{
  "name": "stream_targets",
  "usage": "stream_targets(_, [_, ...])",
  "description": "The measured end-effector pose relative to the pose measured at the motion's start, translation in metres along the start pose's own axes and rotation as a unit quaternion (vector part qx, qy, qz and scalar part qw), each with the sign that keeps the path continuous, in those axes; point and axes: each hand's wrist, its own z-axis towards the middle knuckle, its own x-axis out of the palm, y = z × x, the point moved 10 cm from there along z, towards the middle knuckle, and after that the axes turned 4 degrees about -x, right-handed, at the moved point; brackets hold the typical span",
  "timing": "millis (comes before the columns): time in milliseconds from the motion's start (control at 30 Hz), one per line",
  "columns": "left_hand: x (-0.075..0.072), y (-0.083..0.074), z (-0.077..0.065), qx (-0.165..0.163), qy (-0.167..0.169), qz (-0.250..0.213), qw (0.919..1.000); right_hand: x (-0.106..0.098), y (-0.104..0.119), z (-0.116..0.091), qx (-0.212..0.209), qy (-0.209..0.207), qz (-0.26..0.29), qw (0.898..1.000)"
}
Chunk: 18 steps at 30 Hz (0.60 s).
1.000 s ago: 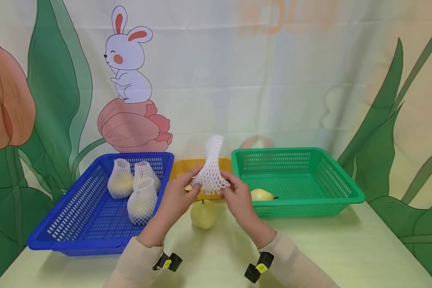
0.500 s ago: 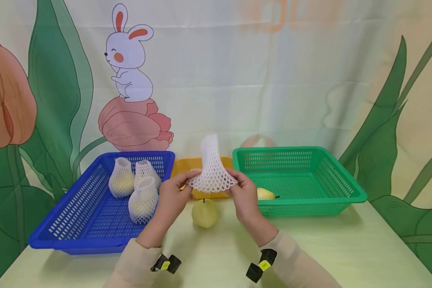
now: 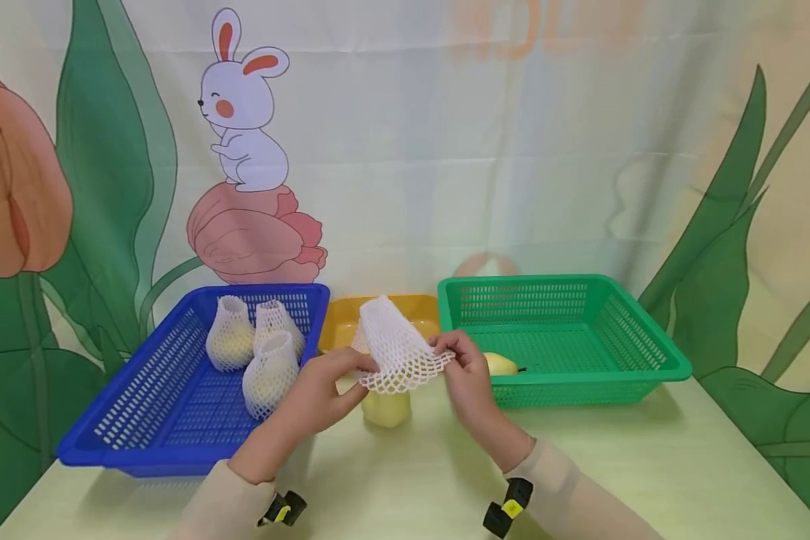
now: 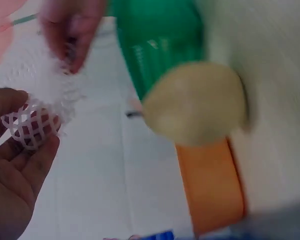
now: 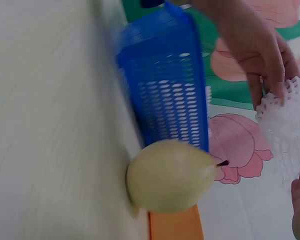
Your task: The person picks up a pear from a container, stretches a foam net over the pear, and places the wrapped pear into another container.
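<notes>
Between both hands a white foam net sleeve [image 3: 403, 346] is stretched at its wide lower rim. My left hand [image 3: 324, 386] pinches the rim's left side, and my right hand [image 3: 469, 375] pinches the right side. Just beneath and behind the net stands a yellow-green pear [image 3: 387, 409] on the table, its top hidden by the net in the head view. The right wrist view shows the whole pear [image 5: 171, 176] with its dark stem, apart from the net. In the left wrist view, net mesh [image 4: 32, 125] lies over the left fingers.
At left, a blue basket [image 3: 142, 456] holds several net-wrapped pears [image 3: 229, 335]. A green basket [image 3: 580, 379] at right holds a bare pear [image 3: 502, 364]. Between them at the back is an orange tray [image 3: 418, 304]. A printed curtain [image 3: 547, 150] hangs behind the table [image 3: 405, 487].
The net was upright above the pear; its rim has been spread wider, then lowered in front of the pear, with its narrow end tipping left. Both hands came down with it.
</notes>
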Motion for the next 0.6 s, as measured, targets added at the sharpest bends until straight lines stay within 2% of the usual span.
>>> stream_targets(67, [0.003,-0.008,-0.005,0.051,0.005,0.096,0.9941,0.007,0.010,-0.005,-0.070,0.065,-0.048,0.994])
stream_targets(100, [0.005,-0.011,-0.007,0.065,0.011,0.131,0.9891,0.012,0.015,-0.009,-0.114,0.101,-0.082,0.985])
stream_targets(133, [0.006,-0.012,-0.008,0.074,0.016,0.161,0.9840,0.017,0.021,-0.014,-0.164,0.133,-0.124,0.970])
stream_targets(167, [0.007,-0.013,-0.009,0.079,0.018,0.188,0.9789,0.022,0.026,-0.019,-0.212,0.161,-0.168,0.949])
stream_targets(233, [0.009,-0.015,-0.009,0.081,0.023,0.227,0.9702,0.032,0.032,-0.028,-0.304,0.192,-0.266,0.894])
stream_targets(300, [0.012,-0.014,-0.008,0.077,0.025,0.255,0.9637,0.041,0.033,-0.035,-0.359,0.216,-0.345,0.840])
stream_targets(333, [0.013,-0.014,-0.007,0.075,0.026,0.266,0.9606,0.046,0.031,-0.036,-0.373,0.225,-0.380,0.816])
stream_targets(367, [0.015,-0.013,-0.006,0.071,0.026,0.275,0.9585,0.050,0.028,-0.037,-0.379,0.237,-0.407,0.796])
stream_targets(433, [0.019,-0.009,-0.005,0.064,0.027,0.286,0.9557,0.057,0.021,-0.038,-0.373,0.263,-0.450,0.768])
stream_targets(500, [0.024,-0.005,-0.003,0.055,0.032,0.290,0.9551,0.062,0.012,-0.037,-0.353,0.287,-0.485,0.747])
stream_targets(600, [0.033,0.004,-0.002,0.033,0.053,0.293,0.9542,0.066,-0.002,-0.035,-0.303,0.320,-0.520,0.732])
